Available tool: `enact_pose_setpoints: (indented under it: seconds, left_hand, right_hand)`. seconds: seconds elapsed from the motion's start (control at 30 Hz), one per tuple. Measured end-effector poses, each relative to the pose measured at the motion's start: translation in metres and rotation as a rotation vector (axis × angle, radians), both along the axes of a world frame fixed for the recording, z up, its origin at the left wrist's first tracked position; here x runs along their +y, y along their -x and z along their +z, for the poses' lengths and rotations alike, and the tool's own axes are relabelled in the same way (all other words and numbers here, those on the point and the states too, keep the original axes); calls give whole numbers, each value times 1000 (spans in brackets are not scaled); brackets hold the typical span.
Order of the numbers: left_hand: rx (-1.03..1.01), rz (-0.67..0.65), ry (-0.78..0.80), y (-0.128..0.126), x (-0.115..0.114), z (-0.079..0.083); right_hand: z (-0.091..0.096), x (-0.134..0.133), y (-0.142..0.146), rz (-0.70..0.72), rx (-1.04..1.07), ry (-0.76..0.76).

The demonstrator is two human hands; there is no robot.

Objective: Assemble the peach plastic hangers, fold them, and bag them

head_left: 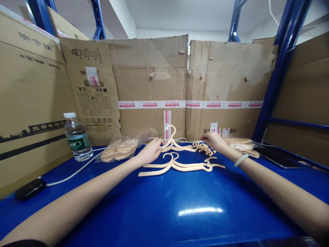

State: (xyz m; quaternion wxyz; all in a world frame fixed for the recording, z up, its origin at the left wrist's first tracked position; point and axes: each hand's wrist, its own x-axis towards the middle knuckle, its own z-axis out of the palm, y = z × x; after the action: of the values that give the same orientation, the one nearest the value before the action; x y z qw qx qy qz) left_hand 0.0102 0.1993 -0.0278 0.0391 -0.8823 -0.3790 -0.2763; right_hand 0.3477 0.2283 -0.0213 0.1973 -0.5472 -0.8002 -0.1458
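Observation:
Both my arms reach forward over a glossy blue shelf surface (164, 206). My left hand (150, 151) is closed on one arm of a small cream plastic hanger (172, 141) that lies near the cardboard at the back. My right hand (214, 141), with a pale bead bracelet on the wrist, pinches the other end of that hanger, beside a row of small cream clips (204, 148). A pair of stacked cream hangers (180, 165) lies flat just in front of both hands.
A clear bag of cream hangers (120, 148) lies at left, another bag of hangers (241, 144) at right. A water bottle (77, 137), a white cable (74, 173) and a black mouse (30, 188) sit at left. A dark phone (279, 157) lies at right. Cardboard boxes (154, 85) wall the back and sides.

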Motion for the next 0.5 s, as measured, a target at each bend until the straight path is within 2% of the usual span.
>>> enact_pose_setpoints:
  seconds: [0.23,0.37,0.5]
  left_hand:
    - [-139,-1,40,4,-35,-2]
    - [-171,-29,124,12,-66,-12]
    - [-130,-73,200,16,-92,-25]
  right_hand:
    - [6,-1,-8,34,26,58]
    - [12,-6,-15,38,-10,106]
    - [3,-11,-15,35,-75,151]
